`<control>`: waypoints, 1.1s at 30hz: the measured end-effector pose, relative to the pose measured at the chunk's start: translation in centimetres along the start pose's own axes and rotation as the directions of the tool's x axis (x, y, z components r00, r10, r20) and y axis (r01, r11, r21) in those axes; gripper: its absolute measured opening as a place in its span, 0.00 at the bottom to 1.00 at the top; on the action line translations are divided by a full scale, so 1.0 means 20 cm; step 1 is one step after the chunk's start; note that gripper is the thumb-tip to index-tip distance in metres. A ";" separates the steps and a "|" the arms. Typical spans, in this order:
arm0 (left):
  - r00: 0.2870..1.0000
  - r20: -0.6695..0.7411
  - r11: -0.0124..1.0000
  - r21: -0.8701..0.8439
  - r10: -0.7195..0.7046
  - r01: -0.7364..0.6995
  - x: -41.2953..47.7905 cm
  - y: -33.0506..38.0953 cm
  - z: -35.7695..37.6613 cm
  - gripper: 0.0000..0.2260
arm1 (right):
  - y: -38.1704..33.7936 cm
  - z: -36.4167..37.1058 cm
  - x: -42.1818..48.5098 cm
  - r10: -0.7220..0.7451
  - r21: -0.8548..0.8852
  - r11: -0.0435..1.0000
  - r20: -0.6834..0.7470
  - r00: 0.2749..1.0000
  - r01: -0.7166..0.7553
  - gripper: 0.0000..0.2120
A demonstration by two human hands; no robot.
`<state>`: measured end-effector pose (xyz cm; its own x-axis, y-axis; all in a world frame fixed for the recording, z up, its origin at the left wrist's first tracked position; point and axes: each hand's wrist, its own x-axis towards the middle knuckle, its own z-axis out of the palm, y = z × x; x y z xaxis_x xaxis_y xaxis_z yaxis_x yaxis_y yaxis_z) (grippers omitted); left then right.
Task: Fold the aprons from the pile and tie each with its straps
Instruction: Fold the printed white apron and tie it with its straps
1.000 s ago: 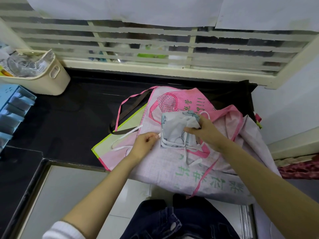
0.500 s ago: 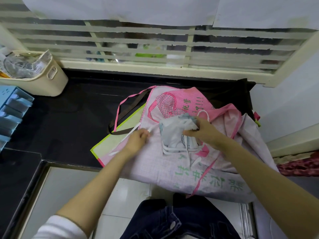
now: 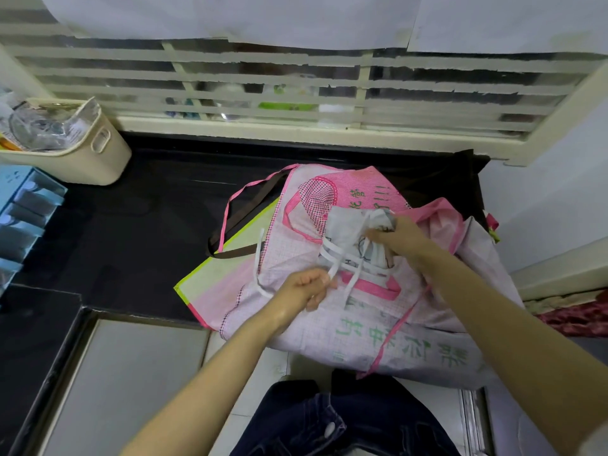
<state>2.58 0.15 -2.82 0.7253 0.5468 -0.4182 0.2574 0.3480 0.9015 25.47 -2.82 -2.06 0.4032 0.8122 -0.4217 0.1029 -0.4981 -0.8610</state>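
Observation:
A small folded grey-white apron (image 3: 348, 235) lies on top of a pile of pink and white aprons (image 3: 378, 317) on the black counter (image 3: 138, 232). White straps (image 3: 332, 255) cross its lower edge in several bands. My right hand (image 3: 398, 238) grips the folded bundle from the right. My left hand (image 3: 306, 287) sits below and left of the bundle, fingers curled round a white strap that loops out to its left. A brown strap and a pink strap trail off the pile toward the left.
A cream basket (image 3: 75, 149) full of clear plastic stands at the back left, with blue boxes (image 3: 23, 215) in front of it. A barred window (image 3: 296, 90) runs behind the counter. A white wall (image 3: 552, 192) closes the right side. The pile overhangs the counter's front edge.
My left hand has come down and toward me, pulling the white strap under the bundle. My right hand has shifted up along the bundle and holds it tighter.

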 end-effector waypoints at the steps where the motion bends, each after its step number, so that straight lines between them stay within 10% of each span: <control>1: 1.000 -0.017 1.000 0.008 -0.023 0.023 -0.01 -0.05 -0.02 0.12 | -0.02 -0.01 -0.01 -0.004 0.006 1.000 0.021 1.000 0.004 0.06; 12: 0.992 0.036 0.948 0.299 -0.125 0.108 0.04 -0.10 -0.17 0.12 | -0.15 0.06 -0.08 -0.105 0.124 0.989 0.244 0.964 0.077 0.06; 21: 0.880 0.182 0.641 0.750 -0.438 0.164 0.16 0.25 -0.29 0.10 | -0.12 0.09 -0.16 -0.041 -0.067 0.994 0.524 0.851 0.089 0.07; 33: 0.897 0.220 0.863 0.431 -0.383 0.263 0.20 0.34 -0.28 0.18 | -0.13 0.04 -0.17 -0.077 -0.154 0.973 0.482 0.873 0.171 0.15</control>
<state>3.75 8.95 1.04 0.6928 0.1902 -0.6956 0.6877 0.1161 0.7167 22.99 -4.07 1.39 -0.0937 0.8936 -0.4389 0.3093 -0.3929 -0.8660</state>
